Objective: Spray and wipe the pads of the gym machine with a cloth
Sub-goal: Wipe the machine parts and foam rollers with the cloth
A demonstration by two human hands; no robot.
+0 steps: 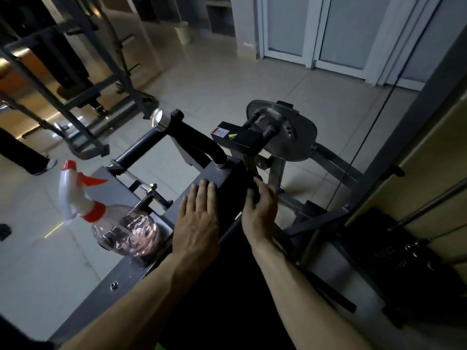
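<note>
The gym machine's long black pad [227, 286] runs from the bottom of the head view up to a grey metal block [227, 173]. My left hand [197, 218] lies flat on the pad's far end, fingers straight, fingertips at the block. My right hand [260, 208] presses with straight fingers against dark material [246, 180] at the pad's right side; whether this is a cloth or the pad itself is too dark to tell. A clear spray bottle [121, 226] with a white and orange trigger head lies on the grey frame [101, 294] left of my left hand.
A black handle with a chrome cap [159, 120] rises beyond the pad. A round metal plate [295, 132] stands at the far right, with a cable [366, 122] and weight stack [394, 248] beside it. Another machine frame [83, 97] and a person's legs [22, 152] are at the left.
</note>
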